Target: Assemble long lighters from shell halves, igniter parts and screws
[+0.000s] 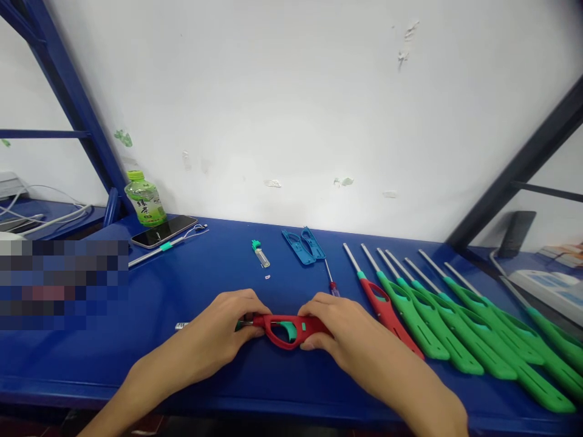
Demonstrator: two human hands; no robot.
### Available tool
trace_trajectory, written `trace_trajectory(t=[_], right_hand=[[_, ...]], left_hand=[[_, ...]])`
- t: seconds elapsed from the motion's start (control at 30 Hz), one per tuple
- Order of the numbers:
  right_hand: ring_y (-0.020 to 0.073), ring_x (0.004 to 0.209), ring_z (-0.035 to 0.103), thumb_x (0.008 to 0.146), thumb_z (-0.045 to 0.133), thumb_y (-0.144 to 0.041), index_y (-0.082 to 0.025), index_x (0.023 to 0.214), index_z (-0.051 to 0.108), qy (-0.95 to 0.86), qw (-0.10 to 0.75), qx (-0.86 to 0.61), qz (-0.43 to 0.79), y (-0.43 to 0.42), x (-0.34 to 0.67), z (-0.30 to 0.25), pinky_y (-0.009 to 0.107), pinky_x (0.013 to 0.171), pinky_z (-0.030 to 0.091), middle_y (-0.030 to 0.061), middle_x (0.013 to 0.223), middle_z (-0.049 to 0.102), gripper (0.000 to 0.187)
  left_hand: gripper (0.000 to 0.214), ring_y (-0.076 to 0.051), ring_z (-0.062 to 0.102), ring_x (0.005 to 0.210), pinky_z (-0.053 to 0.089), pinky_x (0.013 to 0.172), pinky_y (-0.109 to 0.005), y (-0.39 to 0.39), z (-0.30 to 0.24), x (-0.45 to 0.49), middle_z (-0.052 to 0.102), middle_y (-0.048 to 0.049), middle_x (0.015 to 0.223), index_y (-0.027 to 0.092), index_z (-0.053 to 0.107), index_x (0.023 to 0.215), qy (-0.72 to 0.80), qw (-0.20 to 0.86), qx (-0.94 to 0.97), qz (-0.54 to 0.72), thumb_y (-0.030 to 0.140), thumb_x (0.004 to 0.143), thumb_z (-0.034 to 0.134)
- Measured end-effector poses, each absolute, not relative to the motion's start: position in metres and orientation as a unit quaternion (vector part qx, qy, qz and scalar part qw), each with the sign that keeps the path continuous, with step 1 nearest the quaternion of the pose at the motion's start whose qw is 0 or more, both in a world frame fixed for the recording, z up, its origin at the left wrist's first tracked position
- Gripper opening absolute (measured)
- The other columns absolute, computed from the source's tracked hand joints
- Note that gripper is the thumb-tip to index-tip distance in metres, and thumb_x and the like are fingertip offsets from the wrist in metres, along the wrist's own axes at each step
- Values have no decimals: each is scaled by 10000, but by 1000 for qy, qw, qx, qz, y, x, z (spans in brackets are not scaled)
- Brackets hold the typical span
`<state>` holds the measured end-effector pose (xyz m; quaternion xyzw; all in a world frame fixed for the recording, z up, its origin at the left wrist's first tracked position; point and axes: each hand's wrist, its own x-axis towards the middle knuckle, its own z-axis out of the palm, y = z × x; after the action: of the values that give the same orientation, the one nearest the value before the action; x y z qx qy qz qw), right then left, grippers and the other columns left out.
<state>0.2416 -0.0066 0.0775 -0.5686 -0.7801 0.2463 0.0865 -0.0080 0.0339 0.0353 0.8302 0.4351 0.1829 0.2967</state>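
My left hand (228, 320) pinches the front end of a red long-neck lighter (313, 326) with a green trigger. The metal tube end shows to the left, past my wrist. My right hand (339, 323) closes its fingers round the handle end, and the lighter lies level between both hands just over the blue table (228, 388). Behind my hands sits a clear fuel tank (262, 258) with a green top. Two blue shell halves (298, 250) lie to its right, with a screwdriver (334, 287) beside them.
Finished-looking green lighters (432, 346) and a red one (396, 321) fan out at the right. At the left back are a bottle (146, 203), a phone (164, 232) and a metal tube with wires (157, 252). A white wall (291, 109) rises behind.
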Motion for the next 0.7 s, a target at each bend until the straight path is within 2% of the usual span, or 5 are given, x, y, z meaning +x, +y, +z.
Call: trace_trajectory(t=[0.2,0.4,0.53,0.6,0.7], right_hand=[[234,1098,693,1072,660,-245,-285,1179,706,-777,127,-560,258,-13,253,73,339,909,473,-8,1144,756,123],[220,1193,672,1132,526,-322,-329,1335,597,-781,201,-545,229,-9,265,65,346,989,463,5,1294,716,216],[209,1186,672,1169,381,-402,-331,1354,539,-760,225,-566,226,-12,264,69,346,971,463,22,1344,686,253],[217,1145,679,1170,337,-460,-314,1289,553,-746,228,-579,239,-13,260,72,346,922,467,32,1296,701,287],[219,929,683,1141,389,-548,-286,1108,583,-736,216,-592,249,-11,254,75,328,768,443,10,1034,742,328]], left_hand=[[115,-205,669,875,481,791,-306,39,30,-10,716,11,936,253,748,927,444,290,827,186,293,1003,672],[218,-246,674,1145,508,999,-348,34,28,-14,726,-9,1227,334,770,1210,428,278,842,174,318,1034,643],[250,-240,663,1171,507,1029,-362,30,24,-7,702,-3,1257,357,736,1284,416,242,853,202,360,1075,599],[230,-223,666,1140,509,1011,-349,30,21,-3,703,4,1224,351,742,1249,401,235,857,221,311,1076,595],[196,-210,666,1088,510,962,-333,32,19,2,707,11,1180,341,759,1170,385,232,863,232,259,1067,614]])
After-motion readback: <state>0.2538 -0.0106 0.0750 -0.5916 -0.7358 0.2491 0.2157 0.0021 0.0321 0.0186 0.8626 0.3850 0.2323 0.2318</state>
